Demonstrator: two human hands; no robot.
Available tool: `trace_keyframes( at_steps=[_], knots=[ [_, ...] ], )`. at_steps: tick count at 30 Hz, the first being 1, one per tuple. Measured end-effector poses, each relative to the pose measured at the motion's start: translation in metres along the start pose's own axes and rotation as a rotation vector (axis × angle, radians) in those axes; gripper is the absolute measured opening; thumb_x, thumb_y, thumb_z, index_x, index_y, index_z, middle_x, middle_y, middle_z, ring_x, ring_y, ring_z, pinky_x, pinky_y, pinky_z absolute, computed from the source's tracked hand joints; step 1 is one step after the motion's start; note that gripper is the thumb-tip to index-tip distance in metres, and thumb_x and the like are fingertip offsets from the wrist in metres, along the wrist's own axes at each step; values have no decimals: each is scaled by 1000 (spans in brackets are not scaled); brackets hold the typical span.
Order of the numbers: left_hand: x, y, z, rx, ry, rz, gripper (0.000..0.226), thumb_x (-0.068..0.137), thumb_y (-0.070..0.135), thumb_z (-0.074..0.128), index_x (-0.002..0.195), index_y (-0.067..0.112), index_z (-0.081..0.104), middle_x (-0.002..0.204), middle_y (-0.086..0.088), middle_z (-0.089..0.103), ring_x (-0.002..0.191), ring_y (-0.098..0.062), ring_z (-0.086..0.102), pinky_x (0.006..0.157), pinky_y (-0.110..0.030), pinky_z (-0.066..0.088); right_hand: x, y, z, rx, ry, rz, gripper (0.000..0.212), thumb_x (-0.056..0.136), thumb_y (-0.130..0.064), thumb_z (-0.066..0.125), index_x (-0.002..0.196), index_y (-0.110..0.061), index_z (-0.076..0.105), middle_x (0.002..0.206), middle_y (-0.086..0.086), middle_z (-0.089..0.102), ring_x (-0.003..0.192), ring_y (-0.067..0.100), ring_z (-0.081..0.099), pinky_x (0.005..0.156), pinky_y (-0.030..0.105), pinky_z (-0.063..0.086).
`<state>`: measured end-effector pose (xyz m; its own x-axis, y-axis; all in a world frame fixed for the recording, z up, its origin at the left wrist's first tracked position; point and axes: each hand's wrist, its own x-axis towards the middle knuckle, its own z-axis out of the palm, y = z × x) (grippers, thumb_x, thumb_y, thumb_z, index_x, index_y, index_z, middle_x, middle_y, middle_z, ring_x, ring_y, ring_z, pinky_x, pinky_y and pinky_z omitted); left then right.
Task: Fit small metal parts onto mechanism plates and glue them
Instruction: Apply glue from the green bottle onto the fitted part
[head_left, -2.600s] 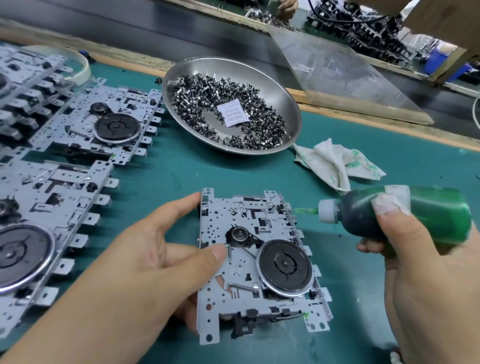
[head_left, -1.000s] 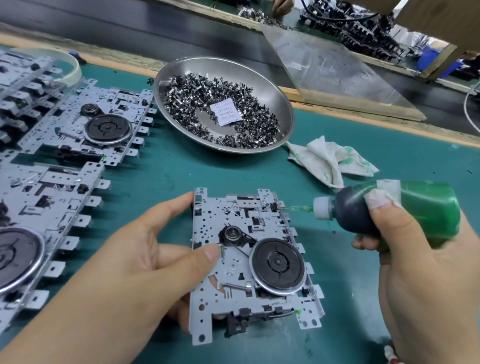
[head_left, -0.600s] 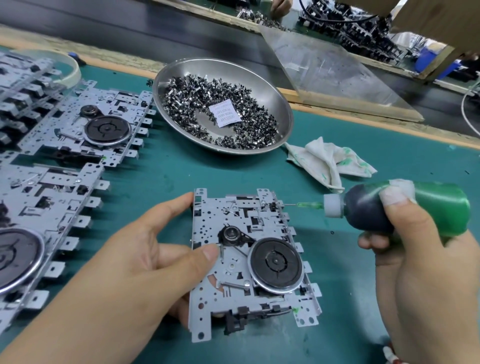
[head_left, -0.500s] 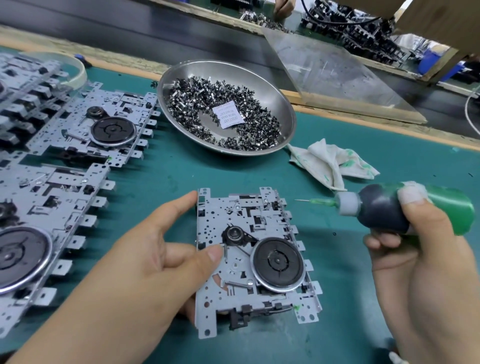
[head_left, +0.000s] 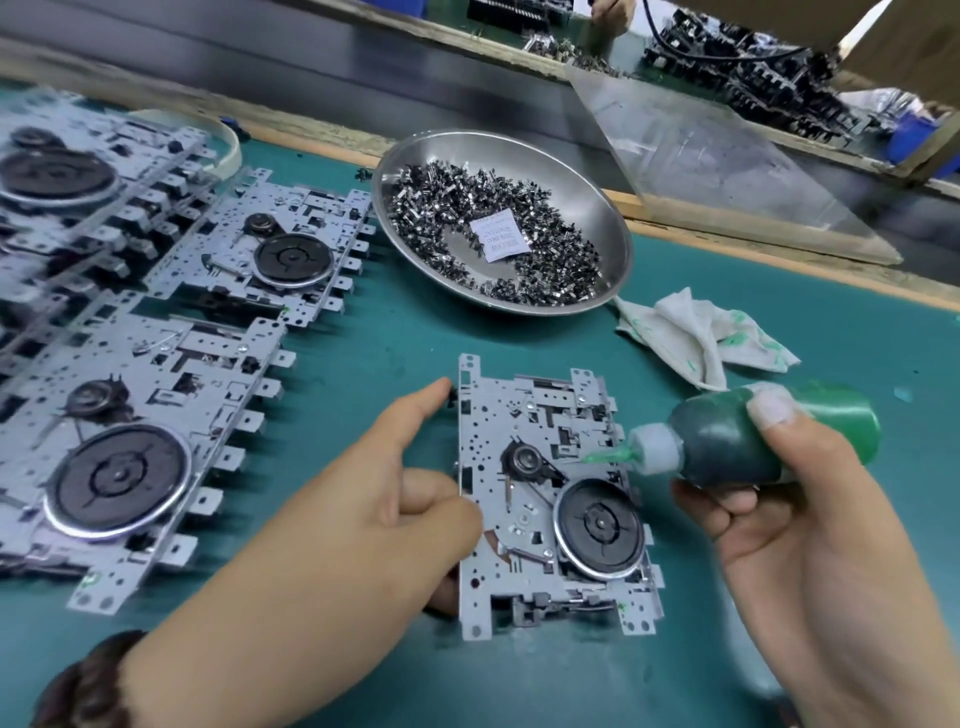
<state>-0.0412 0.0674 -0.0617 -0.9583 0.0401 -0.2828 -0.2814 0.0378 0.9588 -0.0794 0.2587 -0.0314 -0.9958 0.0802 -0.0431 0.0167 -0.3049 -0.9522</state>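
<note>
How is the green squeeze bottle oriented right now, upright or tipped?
Tipped, lying roughly horizontal. The right hand grips the green squeeze bottle on its side, green nozzle pointing left over the grey metal mechanism plate.

- Stacked plates (head_left: 67, 208) at far left blurred and cut by the edge.
- Print on paper slip (head_left: 501, 240) too small to read.
- Needle tip of glue bottle (head_left: 769, 441) perhaps touching mechanism plate (head_left: 545, 499); unclear.

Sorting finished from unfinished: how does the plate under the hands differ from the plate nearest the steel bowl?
The held plate is steadied by the left hand, with the glue bottle nozzle over it; the far plate lies untouched. The held plate sits alone; the far plate adjoins other plates. Both carry a black wheel and small pulley.
</note>
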Motion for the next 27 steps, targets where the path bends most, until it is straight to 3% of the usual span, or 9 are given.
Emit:
trace_keyframes(
  at_steps=[5,9,13,15,17,19,27],
  knots=[
    [-1,-1,-1,-36,-51,21,76,62,29,58,122,65,28,68,-4,64,61,-29,56,76,-59,48,-1,3,2,-71,-52,-4,9,70,-20,65,69,-16,57,47,-11,52,43,0,50,57,26,51],
    [0,-4,0,-20,-36,52,76,64,25,53,128,57,28,53,10,54,52,-14,48,60,-39,43,-1,5,0,-167,-34,-30,5,64,-25,65,64,-20,68,56,-8,57,50,3,51,65,34,42],
    [-1,-5,0,-51,-37,60,75,65,24,54,128,56,30,59,3,58,57,-19,49,63,-39,42,-2,6,3,-210,-15,-82,12,66,-21,62,60,-27,70,56,-11,57,52,3,50,46,13,40],
    [-1,-5,0,-48,-35,67,74,65,24,54,128,56,29,59,4,58,57,-19,49,63,-38,42,-3,6,3,-211,-30,-95,5,64,-23,70,60,-26,70,56,-11,57,49,0,49,41,11,37],
    [-1,-5,1,-45,-26,69,74,65,24,54,129,53,30,56,6,55,56,-18,48,62,-37,40,-4,5,4,-259,-53,-112,26,50,-43,84,66,-27,72,58,-11,60,51,-2,50,42,10,38],
    [0,-4,1,-38,-27,69,74,64,24,53,128,53,30,54,8,53,54,-16,47,60,-35,38,-5,5,5,-305,-46,-125,48,40,-64,79,71,-28,72,61,-11,62,53,-2,52,44,9,39],
    [-1,-2,1,-83,-50,67,77,64,21,54,131,49,30,54,6,52,53,-15,47,57,-30,38,-5,5,4,-367,-43,-154,56,41,-70,76,76,-26,72,61,-10,62,50,0,50,46,10,40]
  ],
)
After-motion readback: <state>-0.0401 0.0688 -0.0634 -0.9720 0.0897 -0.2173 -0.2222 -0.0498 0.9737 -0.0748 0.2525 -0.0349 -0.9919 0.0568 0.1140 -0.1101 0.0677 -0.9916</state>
